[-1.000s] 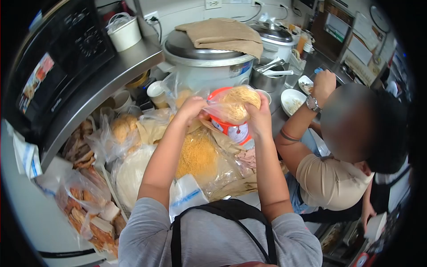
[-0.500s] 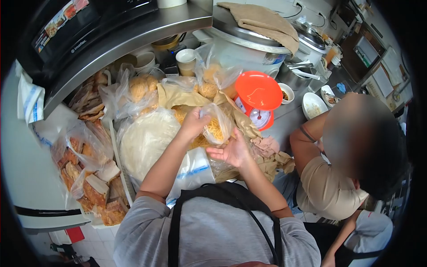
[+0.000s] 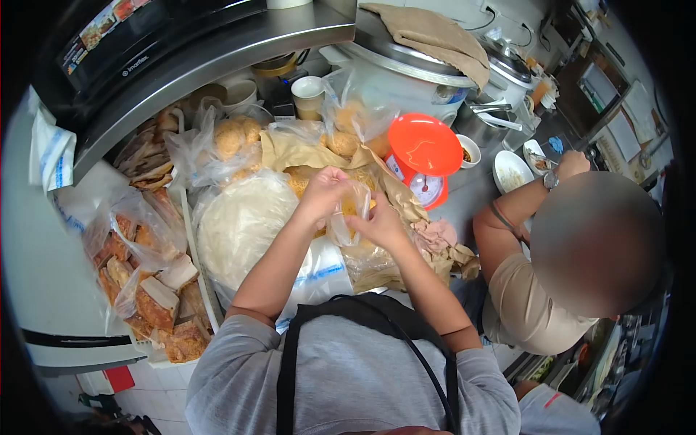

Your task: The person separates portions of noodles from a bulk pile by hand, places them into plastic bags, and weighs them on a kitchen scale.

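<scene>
Between my hands is a small clear plastic bag (image 3: 339, 226); yellow shows through it. My left hand (image 3: 326, 194) pinches its upper left part, and my right hand (image 3: 381, 223) grips its right side with the fingers closed. Behind them, yellow noodles (image 3: 299, 181) lie in brown paper (image 3: 286, 154). To the left sits a large plastic-wrapped stack of pale round sheets (image 3: 246, 228). A red kitchen scale (image 3: 425, 190) with a red dish (image 3: 425, 143) stands to the right of the paper.
Browned meat pieces (image 3: 156, 304) fill a tray at the left. Bags of round yellow food (image 3: 235, 138) and a cup (image 3: 308, 98) stand at the back. Large lidded pots (image 3: 413, 76) are behind the scale. A co-worker (image 3: 536, 304) is at the right, near white bowls (image 3: 512, 172).
My right hand has turned from open beneath the bag to gripping its side. The bag hangs lower and looks slacker. The co-worker's arm now reaches forward past the bowls.
</scene>
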The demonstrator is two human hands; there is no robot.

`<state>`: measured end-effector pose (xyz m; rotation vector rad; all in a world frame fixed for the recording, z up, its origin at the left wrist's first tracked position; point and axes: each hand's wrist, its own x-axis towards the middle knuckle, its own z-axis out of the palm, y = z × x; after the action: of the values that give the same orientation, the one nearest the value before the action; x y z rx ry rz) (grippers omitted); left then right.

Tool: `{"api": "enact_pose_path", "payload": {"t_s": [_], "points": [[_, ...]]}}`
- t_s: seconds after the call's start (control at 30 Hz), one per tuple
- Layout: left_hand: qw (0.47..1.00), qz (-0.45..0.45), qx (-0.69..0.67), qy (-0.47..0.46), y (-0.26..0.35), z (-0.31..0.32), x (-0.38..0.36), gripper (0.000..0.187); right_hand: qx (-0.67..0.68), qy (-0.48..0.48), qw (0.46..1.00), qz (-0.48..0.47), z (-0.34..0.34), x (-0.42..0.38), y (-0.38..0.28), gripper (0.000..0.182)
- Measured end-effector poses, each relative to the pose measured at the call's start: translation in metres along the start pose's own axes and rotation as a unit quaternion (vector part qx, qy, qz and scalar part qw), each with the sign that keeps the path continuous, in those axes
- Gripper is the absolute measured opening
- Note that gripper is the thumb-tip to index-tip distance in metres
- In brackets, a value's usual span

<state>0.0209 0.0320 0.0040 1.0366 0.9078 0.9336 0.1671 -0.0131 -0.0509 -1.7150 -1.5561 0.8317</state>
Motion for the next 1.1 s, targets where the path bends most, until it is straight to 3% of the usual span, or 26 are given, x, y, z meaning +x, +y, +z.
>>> {"api": "enact_pose_path", "payload": {"t_s": [0.1,0.2,0.3,0.4,0.5,0.63,0.8,0.9,1.0,1.1], "points": [[0.997,0.071,0.004,-0.014,0.009,-0.008,-0.003,0.008,-0.176,0.012,0.983,-0.050,-0.011,0.000,-0.014,0.029],[0.989,0.111,0.099,-0.010,0.020,-0.023,-0.004,0.008,-0.168,0.082,0.960,-0.206,-0.041,0.008,-0.019,0.022],[0.989,0.084,0.121,-0.003,0.007,-0.030,0.003,0.017,0.015,0.066,0.990,-0.121,-0.042,0.009,-0.036,0.010],[0.995,0.050,0.070,0.045,-0.007,-0.022,-0.007,0.041,0.159,0.014,0.987,-0.018,-0.037,0.014,-0.026,0.012],[0.942,0.141,0.292,0.083,-0.046,-0.017,-0.022,0.064,0.269,0.015,0.962,0.042,-0.037,0.011,-0.037,0.015],[0.932,0.158,0.319,0.071,-0.083,-0.023,-0.027,0.056,0.338,0.025,0.939,0.062,-0.035,0.011,-0.045,0.016],[0.971,0.052,0.221,0.073,-0.084,-0.057,-0.015,0.023,0.348,0.014,0.935,0.074,-0.038,0.010,-0.044,0.016],[0.970,0.060,0.218,0.090,-0.030,-0.056,-0.026,0.010,0.358,0.019,0.931,0.072,-0.038,0.010,-0.044,0.014],[0.991,0.054,0.124,0.021,0.020,-0.031,-0.039,0.006,0.348,0.017,0.936,0.044,-0.032,0.012,-0.041,0.016],[0.995,0.056,0.064,-0.048,0.027,-0.012,-0.035,0.006,0.347,0.007,0.937,0.031,-0.027,0.010,-0.046,0.018]]}}
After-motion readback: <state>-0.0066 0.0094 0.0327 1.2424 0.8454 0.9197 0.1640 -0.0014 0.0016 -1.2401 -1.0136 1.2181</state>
